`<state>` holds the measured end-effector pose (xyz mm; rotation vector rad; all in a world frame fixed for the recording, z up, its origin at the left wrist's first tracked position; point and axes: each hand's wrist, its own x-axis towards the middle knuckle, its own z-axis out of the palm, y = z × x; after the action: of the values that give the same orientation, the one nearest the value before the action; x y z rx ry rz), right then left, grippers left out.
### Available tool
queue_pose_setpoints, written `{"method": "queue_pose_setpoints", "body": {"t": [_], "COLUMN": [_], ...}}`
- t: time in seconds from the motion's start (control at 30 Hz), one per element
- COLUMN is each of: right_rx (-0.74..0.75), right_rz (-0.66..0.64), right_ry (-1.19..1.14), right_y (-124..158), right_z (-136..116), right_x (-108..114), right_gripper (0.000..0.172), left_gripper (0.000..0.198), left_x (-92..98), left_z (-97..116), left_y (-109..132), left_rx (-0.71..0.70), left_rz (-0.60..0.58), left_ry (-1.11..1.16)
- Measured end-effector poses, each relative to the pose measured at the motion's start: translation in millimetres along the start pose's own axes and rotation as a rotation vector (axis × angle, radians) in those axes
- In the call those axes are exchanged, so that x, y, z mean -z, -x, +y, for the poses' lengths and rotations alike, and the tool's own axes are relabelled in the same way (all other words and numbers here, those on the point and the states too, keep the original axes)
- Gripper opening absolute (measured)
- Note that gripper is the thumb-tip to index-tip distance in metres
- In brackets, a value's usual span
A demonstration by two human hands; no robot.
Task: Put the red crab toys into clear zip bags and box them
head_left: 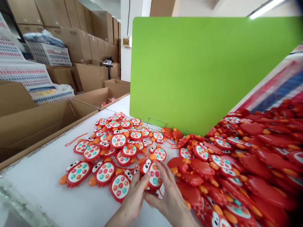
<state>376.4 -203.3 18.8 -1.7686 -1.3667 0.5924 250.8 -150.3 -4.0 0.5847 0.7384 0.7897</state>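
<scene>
Grips one red toy (154, 177) between left hand (134, 194) and right hand (169, 193) — with left thumb (145, 181) laid against the toy's left side and right fingers (163, 171) bent over the right side. Cannot confirm contact at right thumb (151, 199), seen just below the toy's lower edge. Reads as a firm two-handed grasp. Displays the toy face up and tilted, with white panel, coloured round buttons and a pair of eyes toward the upper left. Cannot tell the clearance above white table (52, 170).

Places the toy between a loose spread and a heap. Counts in the spread, at left, many matching toys (103, 171), mostly face up, several overlapping. Shows a red cord (75, 139) lying at the far left of these. Shows at right a larger heap of toys (255, 157) — piled at mixed angles, many with plain red backs up.

Records beyond the toys an upright green board (189, 69), with wire stand (157, 119) at the foot. Lists along the table's left side an open carton (42, 126), and farther back a second carton (92, 96) with red items inside. Notes stacked cartons (75, 44) and a white basket (50, 54) behind.
</scene>
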Motion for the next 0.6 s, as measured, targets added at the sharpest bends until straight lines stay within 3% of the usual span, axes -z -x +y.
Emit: {"method": "queue_pose_setpoints", "body": {"t": [0.13,0.2,0.27,0.37,0.47,0.53,0.6], "right_rx": [-0.196,-0.247,-0.277,-0.324,-0.447,-0.530,-0.522], "right_rz": [-0.053,-0.072,-0.005,0.205,0.359,0.396,0.343], "right_ry": [-0.494,-0.593,-0.637,-0.733,-0.782,-0.809,-0.833], "right_y": [26.9,29.7,31.7,37.4,44.7,49.8,55.3], "right_z": [4.7,3.5,0.0,-3.9,0.3,7.6,15.6], "right_x": [6.8,9.4,6.1,-6.8,-20.6,-26.4,-28.0], "right_gripper": [0.053,0.039,0.031,0.031,0.043,0.053,0.054], "left_gripper": [0.053,0.047,0.040,0.036,0.043,0.053,0.056], "left_x": [10.4,15.0,17.0,14.4,8.4,5.4,5.3], "left_z": [6.4,5.5,1.6,-7.7,-18.6,-24.5,-27.8], "left_y": [14.1,18.6,21.4,26.1,34.4,39.8,42.8], "left_rx": [0.079,0.107,0.105,0.052,-0.013,-0.063,-0.100], "left_rz": [-0.081,-0.145,-0.203,-0.226,-0.191,-0.138,-0.094], "left_ry": [-0.191,-0.280,-0.300,-0.187,-0.122,-0.163,-0.227]}}
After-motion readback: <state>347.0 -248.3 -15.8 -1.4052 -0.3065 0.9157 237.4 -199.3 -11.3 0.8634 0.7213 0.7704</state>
